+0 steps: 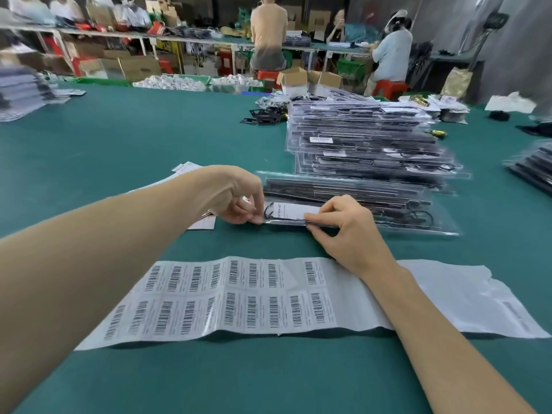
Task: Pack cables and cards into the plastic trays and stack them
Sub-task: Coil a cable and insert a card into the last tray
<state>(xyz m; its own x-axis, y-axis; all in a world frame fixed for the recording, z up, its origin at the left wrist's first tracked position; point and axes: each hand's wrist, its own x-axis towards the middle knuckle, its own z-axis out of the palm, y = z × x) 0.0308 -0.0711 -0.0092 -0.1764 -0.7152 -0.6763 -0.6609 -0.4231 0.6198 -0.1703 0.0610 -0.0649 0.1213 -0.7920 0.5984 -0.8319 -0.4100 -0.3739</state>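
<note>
A clear plastic tray (388, 204) lies on the green table (134, 138), holding black cables and a white card (294, 211). My left hand (236, 198) pinches the tray's near left edge with curled fingers. At the tray's near edge, by the card's right end, my right hand (343, 231) pinches it between thumb and fingers. Behind it rises a tall stack of filled trays (367, 141). Loose cards (186, 170) lie under and behind my left forearm.
A long sheet of barcode labels (239, 297) lies in front of me, with a torn white sheet (466, 297) at its right. More tray stacks sit at far left (21, 94) and far right (531, 165). Black parts (264, 118) lie mid-table. People work at benches behind.
</note>
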